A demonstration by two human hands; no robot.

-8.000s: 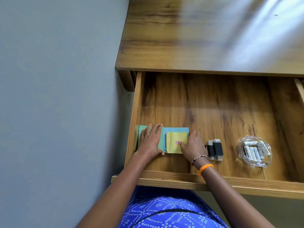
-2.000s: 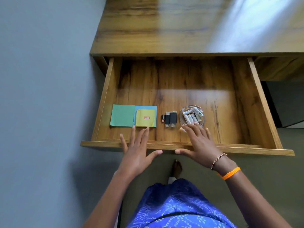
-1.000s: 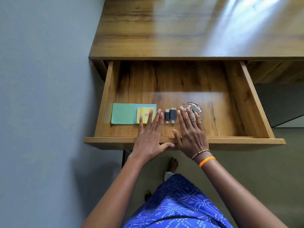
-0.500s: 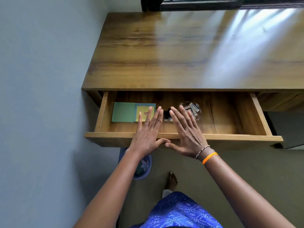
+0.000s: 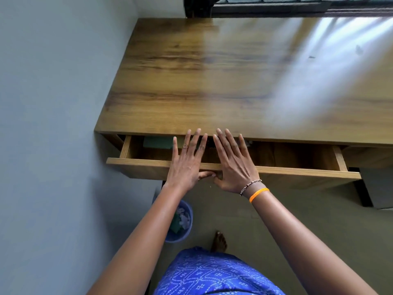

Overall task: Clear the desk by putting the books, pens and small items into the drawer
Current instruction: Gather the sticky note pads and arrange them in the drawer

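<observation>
Nearest you, the blue patterned garment (image 5: 214, 273) fills the lower edge, with one bare foot (image 5: 219, 241) on the floor (image 5: 297, 209) just beyond it. To its left a blue waste bin (image 5: 180, 222) stands on the floor, holding crumpled scraps.

Your two forearms reach forward side by side. Your left hand (image 5: 187, 165) lies flat over the front panel of the drawer (image 5: 297, 171), fingers straight and slightly spread, thumb tucked under against the panel face; the grip is fully open and holds nothing. A ring sits on one finger. Your right hand (image 5: 234, 165) lies the same way just beside it, fingers straight, thumb below the panel edge, grip open and empty. An orange band (image 5: 259, 194) and a beaded bracelet (image 5: 250, 185) circle the right wrist.

The drawer stands only partly out from under the tabletop (image 5: 234, 81). Inside, at the left, the edge of a green notepad (image 5: 158, 143) shows beneath the tabletop's front edge. A small clear item shows just right of your right fingers; what it is cannot be told. The rest of the contents are hidden by your hands and the tabletop.

Farthest off, a dark window frame (image 5: 265, 6) runs along the tabletop's rear edge.
</observation>
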